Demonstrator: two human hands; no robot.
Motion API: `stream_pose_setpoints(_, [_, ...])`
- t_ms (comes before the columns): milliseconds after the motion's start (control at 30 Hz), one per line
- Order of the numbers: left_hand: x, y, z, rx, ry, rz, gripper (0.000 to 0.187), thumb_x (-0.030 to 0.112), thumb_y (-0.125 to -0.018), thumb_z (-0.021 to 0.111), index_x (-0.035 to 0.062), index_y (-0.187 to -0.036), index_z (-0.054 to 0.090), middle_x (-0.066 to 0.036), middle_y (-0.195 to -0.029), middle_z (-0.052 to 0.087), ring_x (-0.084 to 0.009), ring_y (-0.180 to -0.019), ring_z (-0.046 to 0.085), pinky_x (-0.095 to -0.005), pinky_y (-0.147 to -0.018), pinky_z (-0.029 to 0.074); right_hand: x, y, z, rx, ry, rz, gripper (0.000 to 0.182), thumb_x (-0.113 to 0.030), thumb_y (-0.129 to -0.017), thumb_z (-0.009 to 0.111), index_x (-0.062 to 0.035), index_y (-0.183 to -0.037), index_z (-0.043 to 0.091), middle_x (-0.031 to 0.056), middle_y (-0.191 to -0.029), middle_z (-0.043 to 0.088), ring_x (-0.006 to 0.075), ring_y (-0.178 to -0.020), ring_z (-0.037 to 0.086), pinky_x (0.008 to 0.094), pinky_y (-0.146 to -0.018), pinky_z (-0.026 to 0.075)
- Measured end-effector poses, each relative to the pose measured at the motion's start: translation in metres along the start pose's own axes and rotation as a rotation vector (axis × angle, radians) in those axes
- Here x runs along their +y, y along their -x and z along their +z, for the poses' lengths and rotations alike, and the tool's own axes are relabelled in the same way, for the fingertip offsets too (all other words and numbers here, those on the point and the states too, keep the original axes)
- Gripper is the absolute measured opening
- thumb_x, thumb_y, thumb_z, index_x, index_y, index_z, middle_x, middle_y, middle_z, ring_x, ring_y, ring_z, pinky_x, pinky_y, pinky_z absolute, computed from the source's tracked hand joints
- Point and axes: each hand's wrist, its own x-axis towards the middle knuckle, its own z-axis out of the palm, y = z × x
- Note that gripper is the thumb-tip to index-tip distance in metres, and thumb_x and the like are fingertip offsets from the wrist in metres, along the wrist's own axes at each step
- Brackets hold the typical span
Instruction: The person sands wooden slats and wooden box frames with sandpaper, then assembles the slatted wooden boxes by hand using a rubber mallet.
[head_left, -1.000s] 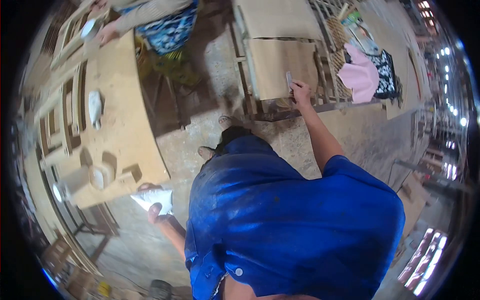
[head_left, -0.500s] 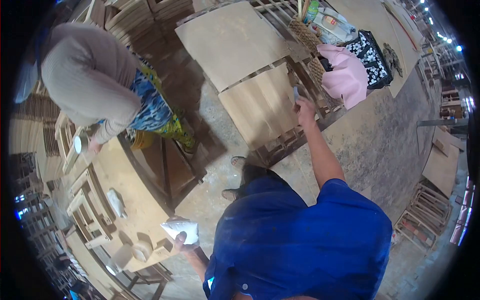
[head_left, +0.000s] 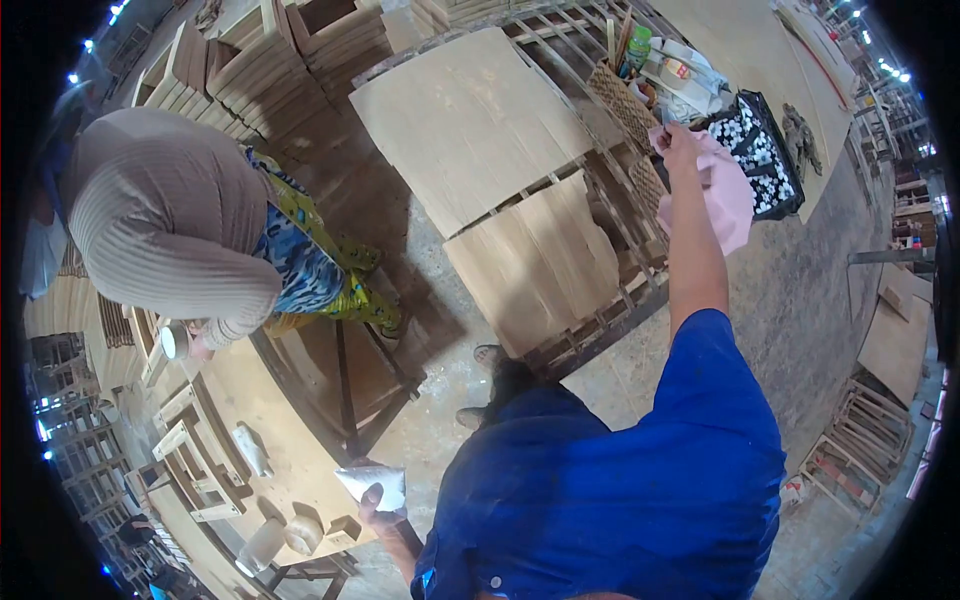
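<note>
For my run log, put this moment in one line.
Left hand: gripping white pouch | right hand: over pink cloth, near woven basket, grip unclear | two wood sheets: on slatted rack

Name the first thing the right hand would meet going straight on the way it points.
Probably the crumpled, white, plastic-looking bag just beyond the right hand, past the thin pink cloth; depth is unclear, so the hand might pass above it.
</note>
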Motion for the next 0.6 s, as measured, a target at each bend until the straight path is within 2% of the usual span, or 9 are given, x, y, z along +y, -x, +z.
stream_pose_setpoints(133, [-0.002,-0.009,0.009,-0.004,-0.145,-0.021,0.072,0.019,-0.072,0.076,-0.0010,-0.134,0.045,-0.014,-0.099,0.063,-0.0216,-0.070,0.064,-0.0318,-0.056,0.056,-0.009,-0.045,0.011,-0.077,-0.118,0.142,0.011,0.006,-0.086,0.063,-0.0046,-0.088,0.060,0.0078,-0.075,0.060,0.0185,-0.058,0.055,0.0337,-0.048,0.045])
stream_pose_setpoints(200, [-0.004,-0.012,0.018,0.021,-0.150,-0.022,0.072,0.019,-0.072,0.075,-0.0036,-0.133,0.046,-0.014,-0.095,0.062,-0.0217,-0.070,0.064,-0.0322,-0.056,0.055,-0.026,-0.035,0.035,0.129,0.078,0.029,0.013,0.004,-0.086,0.063,-0.0016,-0.077,0.056,0.0091,-0.067,0.054,0.0215,-0.052,0.055,0.0336,-0.045,0.044])
stream_pose_setpoints(367, [-0.007,-0.015,0.019,0.100,-0.306,-0.068,0.073,0.023,-0.070,0.078,-0.0047,-0.131,0.048,-0.014,-0.096,0.062,-0.0242,-0.071,0.063,-0.0342,-0.059,0.056,-0.042,-0.089,0.041,-0.026,-0.050,0.173,0.006,0.005,-0.087,0.059,0.0005,-0.083,0.059,0.0105,-0.068,0.060,0.0234,-0.052,0.056,0.0354,-0.044,0.045])
stream_pose_setpoints(400, [-0.011,-0.019,0.009,0.101,-0.322,-0.089,0.074,0.025,-0.070,0.078,-0.0042,-0.132,0.048,-0.014,-0.096,0.062,-0.0246,-0.071,0.063,-0.0344,-0.058,0.056,-0.023,-0.132,0.020,-0.013,-0.072,0.184,0.006,0.006,-0.087,0.056,0.0007,-0.087,0.058,0.0116,-0.071,0.058,0.0232,-0.053,0.056,0.0351,-0.042,0.047])
stream_pose_setpoints(433, [-0.015,-0.018,0.027,0.215,-0.308,-0.035,0.074,0.025,-0.070,0.080,-0.0031,-0.130,0.049,-0.013,-0.096,0.062,-0.0247,-0.073,0.064,-0.0352,-0.060,0.056,-0.009,-0.174,0.007,-0.004,-0.098,0.190,0.008,0.007,-0.088,0.053,0.0009,-0.091,0.057,0.0127,-0.075,0.057,0.0231,-0.053,0.057,0.0347,-0.040,0.049])
stream_pose_setpoints(467, [-0.017,-0.020,0.017,0.176,-0.313,-0.099,0.064,0.021,-0.066,0.074,-0.0008,-0.123,0.054,-0.014,-0.102,0.060,-0.0247,-0.083,0.062,-0.0378,-0.065,0.055,-0.005,-0.163,0.007,0.043,-0.092,0.093,0.008,0.002,-0.087,0.050,0.0003,-0.084,0.057,0.0122,-0.066,0.056,0.0222,-0.050,0.056,0.0341,-0.039,0.046])
stream_pose_setpoints(500, [-0.033,-0.028,-0.040,0.190,-0.383,-0.071,0.063,0.019,-0.066,0.074,-0.0008,-0.122,0.053,-0.014,-0.100,0.061,-0.0247,-0.081,0.063,-0.0383,-0.066,0.055,-0.022,-0.118,0.006,-0.019,0.229,-0.096,0.015,-0.005,-0.084,0.062,-0.0066,-0.069,0.059,0.0100,-0.063,0.058,0.0239,-0.055,0.057,0.0372,-0.046,0.045])
stream_pose_setpoints(567, [-0.031,-0.040,-0.002,0.185,-0.443,-0.123,0.064,0.019,-0.068,0.075,0.0003,-0.125,0.052,-0.013,-0.103,0.061,-0.0247,-0.084,0.062,-0.0378,-0.069,0.054,-0.010,-0.071,0.026,-0.008,0.199,-0.232,0.032,-0.017,-0.092,0.046,-0.0076,-0.064,0.055,0.0088,-0.051,0.053,0.0205,-0.041,0.050,0.0345,-0.035,0.031])
stream_pose_setpoints(600, [-0.027,-0.045,0.017,0.182,-0.472,-0.146,0.065,0.019,-0.069,0.075,0.0009,-0.126,0.052,-0.013,-0.105,0.061,-0.0248,-0.086,0.062,-0.0375,-0.071,0.054,-0.001,-0.035,0.028,-0.130,0.496,-0.368,0.029,-0.022,-0.092,0.050,-0.0084,-0.067,0.056,0.0067,-0.054,0.052,0.0191,-0.046,0.050,0.0342,-0.041,0.035])
